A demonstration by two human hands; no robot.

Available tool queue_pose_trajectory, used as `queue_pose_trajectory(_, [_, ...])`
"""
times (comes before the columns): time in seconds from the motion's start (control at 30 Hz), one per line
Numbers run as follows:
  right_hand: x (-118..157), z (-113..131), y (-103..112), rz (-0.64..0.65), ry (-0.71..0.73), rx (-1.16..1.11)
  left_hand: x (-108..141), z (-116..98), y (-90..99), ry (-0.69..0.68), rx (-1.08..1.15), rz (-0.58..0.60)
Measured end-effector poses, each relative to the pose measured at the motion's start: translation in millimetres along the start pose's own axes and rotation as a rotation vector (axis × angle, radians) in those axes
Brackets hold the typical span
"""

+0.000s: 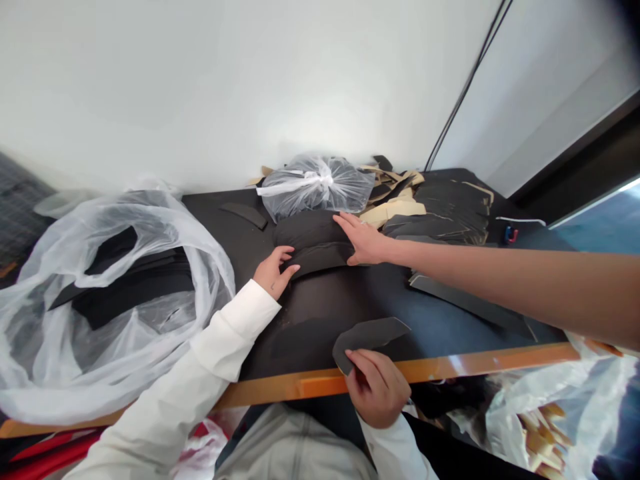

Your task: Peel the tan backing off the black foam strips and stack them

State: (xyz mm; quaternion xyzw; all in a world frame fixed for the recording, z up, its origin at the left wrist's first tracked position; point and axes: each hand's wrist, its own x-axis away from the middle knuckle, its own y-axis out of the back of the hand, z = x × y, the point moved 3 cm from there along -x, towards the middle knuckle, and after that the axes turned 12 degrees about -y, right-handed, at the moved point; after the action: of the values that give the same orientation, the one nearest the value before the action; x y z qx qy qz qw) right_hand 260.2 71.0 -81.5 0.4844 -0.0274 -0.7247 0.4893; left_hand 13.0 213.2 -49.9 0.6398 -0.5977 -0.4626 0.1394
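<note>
Open bag: a clear plastic bag sprawls at 9 o'clock, holding black cut pieces. It overlaps the edge of the tabletop, so its slippery film could drag the pieces off if pulled.

Left hand: the left hand, in a white sleeve, rests open, fingers apart, against the end of a black curved pad near the middle of the tabletop. It is not clamped, so the pad could slip.

Stack: that pad lies on a second black curved pad, just below a tied clear bag at 12 o'clock. A co-worker's hand presses the stack from 3 o'clock; opposing pushes could topple it.

Right hand: at 6 o'clock, the right hand pinches a flat black piece between thumb and fingers, beside the orange edge strip. A loose pinch could drop it below the edge.

Right pile: black sheets and tan offcuts sit at 2 o'clock, within reach of the co-worker's forearm, which could knock them.
</note>
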Motion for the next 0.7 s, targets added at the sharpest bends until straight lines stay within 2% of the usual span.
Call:
queue_pose_trajectory(0.2, [-7, 3, 3, -0.029, 0.058, -0.007, 5, -11, 0.5, -0.147, -0.105, -0.060])
queue_pose_trajectory(0.33, [-30, 1, -3, 0.193, 0.144, 0.086, 9, -12, 2.5, -0.207, -0.143, -0.119])
queue_pose_trajectory(0.4, [-44, -2, -9, 0.276, 0.181, 0.120, 12, -16, 6.2, -0.288, -0.163, -0.228])
queue_pose_trajectory(0.47, [-60, -5, -14, 0.316, 0.206, 0.139, 14, -20, 8.4, -0.406, -0.155, -0.267])
queue_pose_trajectory(0.5, [-68, -7, -17, 0.339, 0.219, 0.150, 14, -21, 7.7, -0.465, -0.142, -0.218])
queue_pose_trajectory(0.63, [-108, -16, -29, 0.515, 0.285, 0.219, 15, -20, -1.5, -0.586, -0.095, 0.186])
queue_pose_trajectory(0.7, [-128, -23, -35, 0.664, 0.328, 0.271, 16, -17, -3.3, -0.608, -0.095, 0.265])
